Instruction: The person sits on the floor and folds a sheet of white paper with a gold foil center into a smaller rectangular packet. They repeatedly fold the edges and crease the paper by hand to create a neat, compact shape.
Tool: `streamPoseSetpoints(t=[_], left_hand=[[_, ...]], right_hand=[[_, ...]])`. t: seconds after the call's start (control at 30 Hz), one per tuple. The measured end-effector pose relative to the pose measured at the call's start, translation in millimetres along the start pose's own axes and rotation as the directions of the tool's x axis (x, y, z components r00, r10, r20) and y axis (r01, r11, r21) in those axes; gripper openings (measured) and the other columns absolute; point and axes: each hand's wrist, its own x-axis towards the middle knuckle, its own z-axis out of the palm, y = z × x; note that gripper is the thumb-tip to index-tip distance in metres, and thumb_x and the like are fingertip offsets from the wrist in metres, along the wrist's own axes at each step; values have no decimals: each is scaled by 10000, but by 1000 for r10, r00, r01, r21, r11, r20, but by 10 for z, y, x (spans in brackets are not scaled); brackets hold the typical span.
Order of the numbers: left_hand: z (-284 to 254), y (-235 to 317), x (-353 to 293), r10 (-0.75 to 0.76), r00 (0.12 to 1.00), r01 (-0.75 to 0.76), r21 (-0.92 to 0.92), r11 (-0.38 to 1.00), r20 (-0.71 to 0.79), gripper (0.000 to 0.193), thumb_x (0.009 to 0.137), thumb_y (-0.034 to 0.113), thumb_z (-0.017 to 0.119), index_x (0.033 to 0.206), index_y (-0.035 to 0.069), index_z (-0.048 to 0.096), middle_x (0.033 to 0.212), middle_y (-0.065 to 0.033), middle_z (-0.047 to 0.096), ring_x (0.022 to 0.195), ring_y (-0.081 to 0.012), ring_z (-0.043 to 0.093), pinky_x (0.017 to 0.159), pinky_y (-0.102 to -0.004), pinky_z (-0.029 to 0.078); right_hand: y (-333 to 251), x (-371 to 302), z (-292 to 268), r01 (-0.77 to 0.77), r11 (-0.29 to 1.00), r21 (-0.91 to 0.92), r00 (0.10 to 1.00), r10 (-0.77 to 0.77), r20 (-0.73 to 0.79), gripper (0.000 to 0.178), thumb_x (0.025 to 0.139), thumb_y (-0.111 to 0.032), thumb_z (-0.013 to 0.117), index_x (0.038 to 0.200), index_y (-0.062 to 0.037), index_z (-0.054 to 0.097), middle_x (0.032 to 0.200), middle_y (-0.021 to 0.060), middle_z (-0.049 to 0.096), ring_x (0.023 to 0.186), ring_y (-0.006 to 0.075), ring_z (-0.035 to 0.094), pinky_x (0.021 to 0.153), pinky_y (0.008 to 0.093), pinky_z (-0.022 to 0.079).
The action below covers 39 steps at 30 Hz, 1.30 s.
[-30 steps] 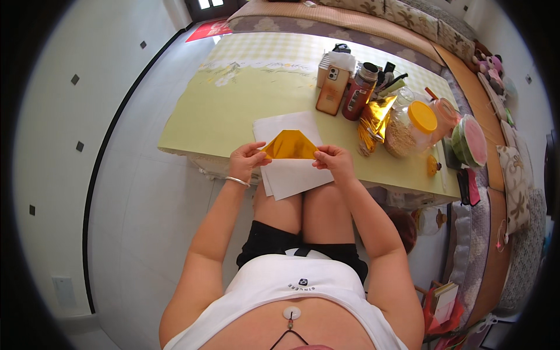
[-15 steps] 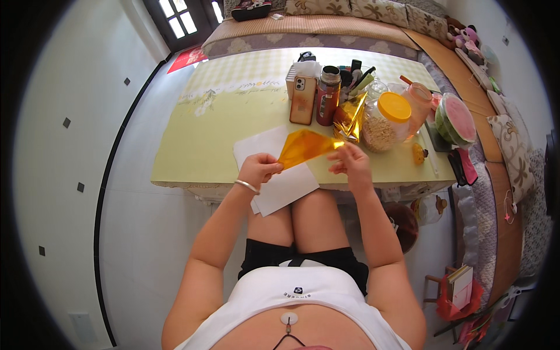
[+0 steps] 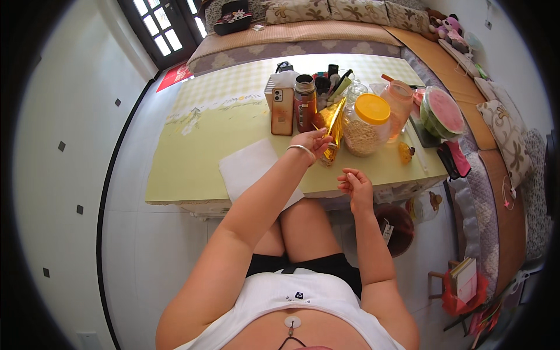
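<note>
My left hand [image 3: 314, 143] reaches across to the gold foil sheets [image 3: 332, 127], its fingers closed on their near edge. The shiny sheets stand in a folded bundle between the red flask [image 3: 304, 105] and the yellow-lidded jar [image 3: 364, 129]. Close to the table's front edge, my right hand [image 3: 356, 185] hovers with loosely curled fingers a little apart, and I see nothing in them. White paper [image 3: 248, 169] lies at the table's front edge, partly covered by my left forearm.
A phone [image 3: 282, 112] leans upright against a white box. Right of the jar are a pink jar [image 3: 398, 105], a cut watermelon [image 3: 443, 114] and a small yellow figure [image 3: 406, 153]. Below the table's edge stands a dark red bin [image 3: 395, 230].
The gold sheet that was stretched between both hands has gone with my left hand to the right, to the foil bundle. My right hand has let go and dropped nearer to me.
</note>
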Motion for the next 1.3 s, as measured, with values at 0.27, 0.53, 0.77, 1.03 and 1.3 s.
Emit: streamPoseSetpoints(t=[0.27, 0.53, 0.77, 1.03, 1.3], left_hand=[[-114, 51, 195, 399, 917, -341, 496, 799, -13, 186, 895, 155, 743, 846, 2, 650, 679, -59, 644, 463, -91, 511, 422, -238, 401], [-1323, 51, -293, 730, 612, -547, 830, 112, 305, 190, 822, 157, 764, 890, -2, 687, 798, -108, 699, 659, -188, 651, 601, -319, 521], [-2501, -333, -1066, 728, 457, -393, 850, -352, 512, 443, 745, 261, 836, 1080, 17, 679, 1199, -211, 656, 1111, -356, 615, 970, -452, 481], [-2653, -729, -1394, 682, 442, -403, 809, -429, 582, 544, 681, 193, 822, 1153, -6, 636, 1281, -243, 618, 1228, -407, 568, 1066, -480, 436], [-2811, -454, -1073, 808, 589, -549, 738, 392, 9, 162, 847, 123, 742, 877, -32, 706, 801, -145, 707, 705, -191, 647, 676, -313, 507]], right_hand=[[105, -29, 172, 80, 990, -117, 996, -75, 48, 189, 1017, -138, 560, 1131, -15, 646, 910, 66, 711, 719, 124, 669, 664, 258, 528], [210, -180, 510, 742, 238, -627, 664, -384, 641, 377, 837, -66, 669, 1214, -77, 663, 1180, 121, 688, 1083, 347, 636, 920, 417, 516], [347, -188, 961, 907, -132, -400, 377, -170, 911, 465, 813, -62, 644, 1276, -97, 629, 1384, 113, 595, 1343, 328, 501, 1132, 494, 374], [532, 7, 1015, 878, 203, -434, 466, -147, 873, 275, 859, -12, 642, 1128, -64, 661, 1304, 144, 637, 1242, 315, 590, 1069, 446, 449], [576, 427, 1127, 736, 467, -491, 656, -311, 687, 190, 852, -80, 703, 1030, -13, 707, 1076, 136, 708, 982, 297, 659, 882, 370, 519]])
